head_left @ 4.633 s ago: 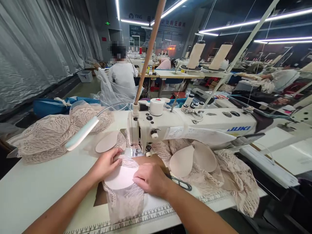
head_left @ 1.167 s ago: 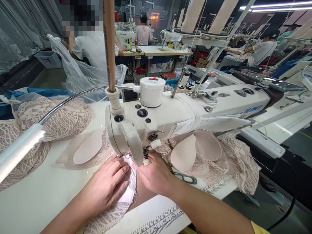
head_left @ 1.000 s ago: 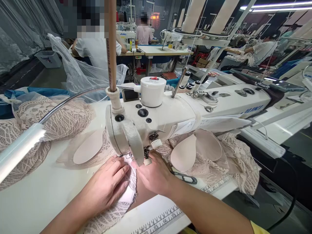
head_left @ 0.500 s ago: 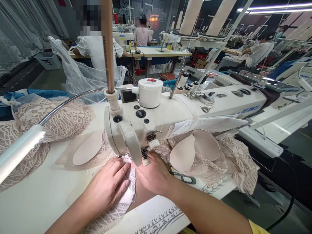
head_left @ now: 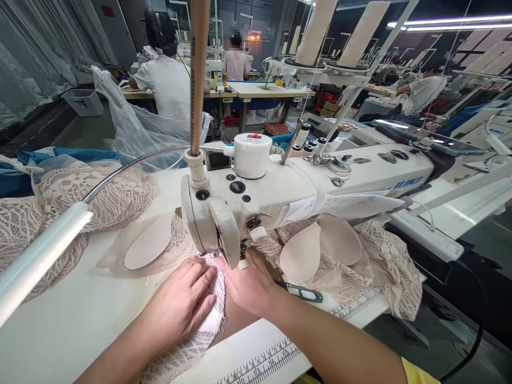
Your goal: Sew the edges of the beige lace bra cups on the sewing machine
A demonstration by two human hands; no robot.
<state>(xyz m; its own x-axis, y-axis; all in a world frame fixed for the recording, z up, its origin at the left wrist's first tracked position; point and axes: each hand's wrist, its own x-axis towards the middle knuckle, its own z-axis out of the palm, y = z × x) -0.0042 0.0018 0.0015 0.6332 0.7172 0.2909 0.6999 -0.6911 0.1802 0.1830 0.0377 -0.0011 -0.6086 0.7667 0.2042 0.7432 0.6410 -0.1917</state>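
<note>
My left hand [head_left: 180,306] lies flat, fingers stretched out, pressing a beige lace piece with a foam pad [head_left: 210,320] onto the table just in front of the sewing machine head [head_left: 212,224]. My right hand [head_left: 250,285] rests on the same piece right of the needle area, its fingertips hidden under the machine head. The needle itself is hidden by the head. Black thread snips [head_left: 302,292] lie beside my right wrist.
A pile of lace [head_left: 60,208] with a foam pad [head_left: 148,248] lies at the left, and more lace with foam cups [head_left: 320,250] under the machine arm [head_left: 340,181]. A gooseneck lamp [head_left: 40,256] crosses the left. A ruler strip [head_left: 260,362] runs along the table edge. Other people sit at machines behind.
Since 4.6 s ago my view has dropped closer to the machine and both hands have pushed the lace piece forward under the head. Over the last second the hands barely move.
</note>
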